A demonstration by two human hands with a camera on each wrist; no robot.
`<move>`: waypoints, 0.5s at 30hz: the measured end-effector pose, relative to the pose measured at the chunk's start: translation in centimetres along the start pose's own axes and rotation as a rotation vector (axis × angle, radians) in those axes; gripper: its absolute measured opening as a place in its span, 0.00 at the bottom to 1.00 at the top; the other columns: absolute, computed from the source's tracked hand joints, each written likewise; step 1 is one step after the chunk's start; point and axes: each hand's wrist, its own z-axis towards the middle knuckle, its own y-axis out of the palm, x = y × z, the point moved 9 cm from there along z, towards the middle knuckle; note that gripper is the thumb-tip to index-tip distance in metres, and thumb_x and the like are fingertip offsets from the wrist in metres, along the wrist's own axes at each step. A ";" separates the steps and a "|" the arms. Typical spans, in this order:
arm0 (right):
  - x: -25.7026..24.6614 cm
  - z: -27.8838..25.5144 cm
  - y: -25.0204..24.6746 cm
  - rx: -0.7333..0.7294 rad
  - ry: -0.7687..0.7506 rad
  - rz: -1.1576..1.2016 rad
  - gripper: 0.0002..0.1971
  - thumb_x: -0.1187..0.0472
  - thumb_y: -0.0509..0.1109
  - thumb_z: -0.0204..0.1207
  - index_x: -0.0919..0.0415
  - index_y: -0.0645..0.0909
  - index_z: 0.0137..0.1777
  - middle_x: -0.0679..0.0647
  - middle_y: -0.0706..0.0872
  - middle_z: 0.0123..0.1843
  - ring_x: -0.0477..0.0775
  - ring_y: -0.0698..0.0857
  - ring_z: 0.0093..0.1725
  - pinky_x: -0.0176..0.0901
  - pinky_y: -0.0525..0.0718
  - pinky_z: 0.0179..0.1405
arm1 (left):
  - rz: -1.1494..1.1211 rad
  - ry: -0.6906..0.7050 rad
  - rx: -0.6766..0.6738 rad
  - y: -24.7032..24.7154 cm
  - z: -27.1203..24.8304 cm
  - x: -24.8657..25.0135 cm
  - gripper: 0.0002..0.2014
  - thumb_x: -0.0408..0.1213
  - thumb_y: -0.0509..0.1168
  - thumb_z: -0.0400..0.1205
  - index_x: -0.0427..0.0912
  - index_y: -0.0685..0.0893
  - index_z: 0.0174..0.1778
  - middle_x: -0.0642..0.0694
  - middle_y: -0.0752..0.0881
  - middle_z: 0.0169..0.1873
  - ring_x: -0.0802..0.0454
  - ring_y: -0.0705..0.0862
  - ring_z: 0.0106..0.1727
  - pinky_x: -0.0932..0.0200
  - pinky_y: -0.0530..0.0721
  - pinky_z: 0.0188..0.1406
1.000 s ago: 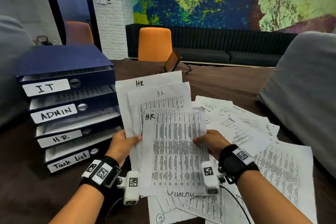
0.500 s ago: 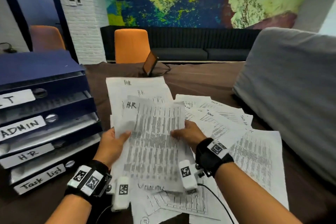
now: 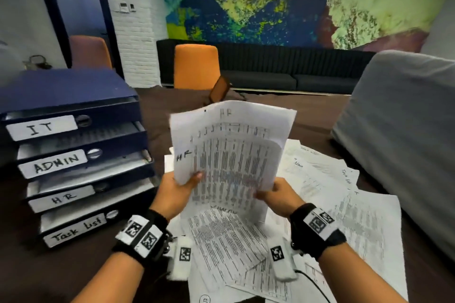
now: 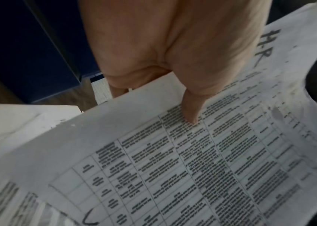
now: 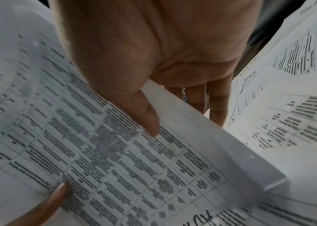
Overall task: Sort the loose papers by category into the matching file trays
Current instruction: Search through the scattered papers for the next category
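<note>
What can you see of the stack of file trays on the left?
The file trays form a dark blue stack of four tiers on the brown table, left of the held papers. White handwritten labels read IT, ADMIN, HR and Task list, top to bottom, each beside a round silver knob. Papers lie inside some tiers. Neither hand touches it.

HR sheets [image 3: 231, 155]: fanned in hands 1.0 s ago, now gathered, lifted and tilted upright | left hand [image 3: 176, 192]: grip slid from side edge to lower left corner | right hand [image 3: 277, 195]: now at lower right corner
</note>
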 end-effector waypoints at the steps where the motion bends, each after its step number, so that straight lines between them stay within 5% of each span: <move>1: 0.3 0.4 -0.3 0.021 0.019 0.006 0.13 0.72 0.71 0.78 0.59 0.86 0.60 0.52 0.90 0.55 0.55 0.88 0.57 0.60 0.83 0.68 | -0.015 0.004 0.033 -0.4 0.2 0.0 0.08 0.31 0.73 0.80 0.46 0.88 0.53 0.49 0.91 0.50 0.53 0.89 0.54 0.48 0.87 0.60; 5: -0.2 1.8 -0.8 0.057 0.032 0.078 0.08 0.71 0.72 0.78 0.58 0.88 0.50 0.52 0.92 0.53 0.58 0.90 0.57 0.65 0.83 0.66 | -0.007 -0.030 0.087 -1.8 0.9 -0.5 0.07 0.34 0.77 0.77 0.47 0.89 0.49 0.50 0.91 0.46 0.55 0.90 0.49 0.65 0.87 0.44; 9: 0.3 1.2 0.7 -0.015 0.091 0.022 0.12 0.72 0.67 0.82 0.54 0.84 0.47 0.52 0.89 0.55 0.60 0.86 0.61 0.65 0.80 0.71 | 0.160 -0.144 -0.038 -1.7 0.9 -3.6 0.10 0.33 0.72 0.82 0.40 0.88 0.59 0.47 0.91 0.53 0.47 0.89 0.58 0.50 0.86 0.61; 12: 0.3 0.8 1.2 -0.035 0.111 -0.017 0.14 0.72 0.64 0.84 0.52 0.82 0.44 0.52 0.86 0.56 0.58 0.84 0.60 0.62 0.79 0.72 | 0.204 -0.198 -0.107 -1.3 0.5 -4.5 0.14 0.30 0.62 0.88 0.38 0.84 0.69 0.48 0.88 0.59 0.49 0.85 0.64 0.53 0.81 0.68; 15: -0.8 1.1 0.9 -0.004 0.083 -0.019 0.14 0.71 0.65 0.83 0.52 0.83 0.43 0.52 0.87 0.53 0.59 0.85 0.59 0.62 0.80 0.70 | 0.157 -0.213 -0.079 -1.8 0.5 -4.2 0.15 0.31 0.59 0.89 0.41 0.82 0.71 0.47 0.87 0.64 0.48 0.84 0.68 0.46 0.78 0.75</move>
